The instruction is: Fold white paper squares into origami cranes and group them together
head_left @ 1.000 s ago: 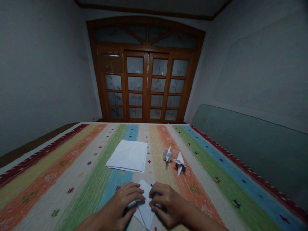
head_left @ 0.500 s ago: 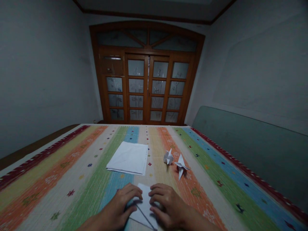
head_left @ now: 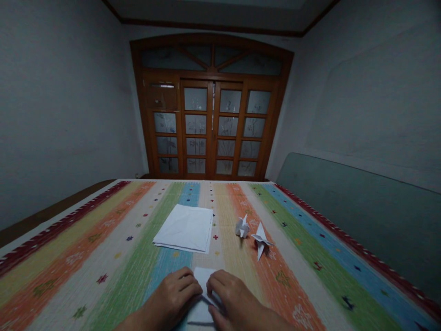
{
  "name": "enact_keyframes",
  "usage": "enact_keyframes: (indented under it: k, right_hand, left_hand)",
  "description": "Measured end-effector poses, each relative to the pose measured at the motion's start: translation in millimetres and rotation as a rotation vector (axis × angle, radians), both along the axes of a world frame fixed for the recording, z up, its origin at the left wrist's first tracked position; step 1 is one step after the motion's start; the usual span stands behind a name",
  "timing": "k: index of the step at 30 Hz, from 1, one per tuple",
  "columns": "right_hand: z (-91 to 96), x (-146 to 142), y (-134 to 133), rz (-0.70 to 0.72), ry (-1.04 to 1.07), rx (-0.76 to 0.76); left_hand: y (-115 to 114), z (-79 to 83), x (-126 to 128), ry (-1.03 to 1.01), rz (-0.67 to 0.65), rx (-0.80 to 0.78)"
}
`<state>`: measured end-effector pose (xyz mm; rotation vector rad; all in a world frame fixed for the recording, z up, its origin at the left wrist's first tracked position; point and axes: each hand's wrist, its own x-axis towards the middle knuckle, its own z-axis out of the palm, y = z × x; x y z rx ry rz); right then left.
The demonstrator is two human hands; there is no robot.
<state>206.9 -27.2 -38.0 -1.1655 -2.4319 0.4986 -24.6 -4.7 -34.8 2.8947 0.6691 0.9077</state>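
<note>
A folded sheet of white paper lies on the tablecloth at the near edge of the view, between my hands. My left hand has its fingers curled together on the paper's left side, their tips at the middle. From the right, my right hand pinches a raised fold, thumb below and fingers above. The palms and part of the paper are hidden under the hands.
A stack of white paper sheets lies beyond my hands, slightly left. Two folded paper figures, a smaller one and a larger pointed one, stand to the right. A striped tablecloth covers the table.
My hands have drawn closer together over the paper. The right fingers have moved left onto the fold, and the long diagonal edge seen before no longer shows.
</note>
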Motion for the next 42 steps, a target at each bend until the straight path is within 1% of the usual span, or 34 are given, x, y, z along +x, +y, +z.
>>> enact_keyframes:
  k: [3, 5, 8, 14, 18, 23, 26, 28, 31, 33, 36, 39, 42]
  right_hand:
    - [-0.2, 1, 1, -0.012, 0.038, 0.053]
    - [-1.7, 2, 2, -0.011, 0.071, 0.094]
    - [-4.9, 5, 4, -0.050, 0.102, 0.101]
    - [-8.3, 8, 5, -0.088, 0.118, 0.018]
    - [-8.4, 8, 4, -0.080, 0.139, 0.023]
    - [-11.4, 9, 5, -0.065, 0.150, 0.074]
    - [-9.6, 10, 5, -0.021, 0.143, 0.116]
    - [-6.2, 9, 4, 0.009, 0.117, 0.148]
    - [-2.6, 9, 4, 0.037, 0.044, 0.194]
    - [-3.7, 9, 4, 0.049, -0.010, 0.242]
    - [-10.2, 11, 7, 0.078, -0.058, 0.303]
    - [-17.2, 14, 12, 0.080, -0.019, 0.319]
    - [-20.7, 16, 17, 0.066, 0.076, 0.312]
  left_hand:
    - [-1, 1.1, 0, 0.011, -0.015, 0.019]
    - [-1, 0.1, -1, 0.008, -0.015, -0.011]
    - [-1, -3.1, -3, -0.024, 0.000, -0.109]
    - [1, -10.2, -9, -0.128, 0.086, -0.344]
    - [1, -6.9, -9, -0.153, 0.122, -0.420]
    - [0, 3.8, -6, -0.145, 0.096, -0.459]
    - [2, 4.4, -5, -0.138, 0.128, -0.479]
    - [3, 2.2, -6, -0.128, 0.146, -0.495]
    - [2, 0.5, -7, -0.102, 0.120, -0.496]
    - [0, 2.8, -9, -0.081, 0.094, -0.500]
    - [-3, 9.6, -10, -0.061, 0.064, -0.527]
    - [-4, 13.7, -9, -0.059, 0.029, -0.540]
    - [0, 10.5, -8, -0.087, 0.051, -0.504]
